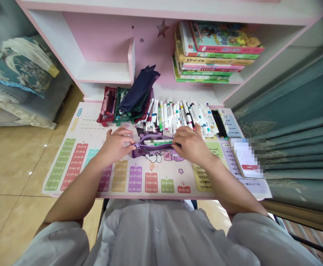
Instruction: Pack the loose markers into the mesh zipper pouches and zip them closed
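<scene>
A purple zippered pencil pouch lies on the desk in front of me, its mouth unzipped. Inside it rest a few markers with white and green barrels. My left hand pinches the pouch's left end beside the zipper pull. At the opposite end, the fingers of my right hand are closed on the rim. Just behind the pouch, many white markers with coloured caps lie side by side in a row, close to my right fingertips.
Filled red and green pouches, with dark blue pouches piled on them, stand at the back left. A phone lies on the right of the printed desk mat. Books are stacked on the shelf; a curtain hangs at right.
</scene>
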Motion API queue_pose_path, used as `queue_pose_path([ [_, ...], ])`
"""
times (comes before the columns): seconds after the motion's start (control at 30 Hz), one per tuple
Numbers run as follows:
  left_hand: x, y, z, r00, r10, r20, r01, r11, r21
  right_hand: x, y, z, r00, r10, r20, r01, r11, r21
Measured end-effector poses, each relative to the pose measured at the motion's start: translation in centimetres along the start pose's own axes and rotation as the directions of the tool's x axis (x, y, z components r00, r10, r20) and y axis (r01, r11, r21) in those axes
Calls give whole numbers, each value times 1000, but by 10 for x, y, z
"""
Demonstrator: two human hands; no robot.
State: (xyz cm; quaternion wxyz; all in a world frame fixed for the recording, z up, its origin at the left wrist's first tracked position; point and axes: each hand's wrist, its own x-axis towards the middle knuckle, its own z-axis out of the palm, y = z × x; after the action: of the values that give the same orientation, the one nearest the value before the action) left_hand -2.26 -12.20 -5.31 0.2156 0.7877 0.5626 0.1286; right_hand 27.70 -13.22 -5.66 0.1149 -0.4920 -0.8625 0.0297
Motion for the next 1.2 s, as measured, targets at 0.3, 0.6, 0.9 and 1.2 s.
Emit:
queue_pose_path([
  [0.3,-1,3,4,997,62,-51,-60,997,42,41,-43,2,985,-142,-101,162,959,234],
  [0.6,-4,1,2,990,140,-27,-139,990,15,53,-77,25,981,-183,-69,194,956,222],
  [0.9,-4,1,2,993,117,-19,-117,993,-11,47,-83,39,954,-240,-182,254,966,55],
  [1.2,-4,2,-2,992,129,-15,-129,992,6,45,-80,35,949,-228,-218,252,964,89],
])
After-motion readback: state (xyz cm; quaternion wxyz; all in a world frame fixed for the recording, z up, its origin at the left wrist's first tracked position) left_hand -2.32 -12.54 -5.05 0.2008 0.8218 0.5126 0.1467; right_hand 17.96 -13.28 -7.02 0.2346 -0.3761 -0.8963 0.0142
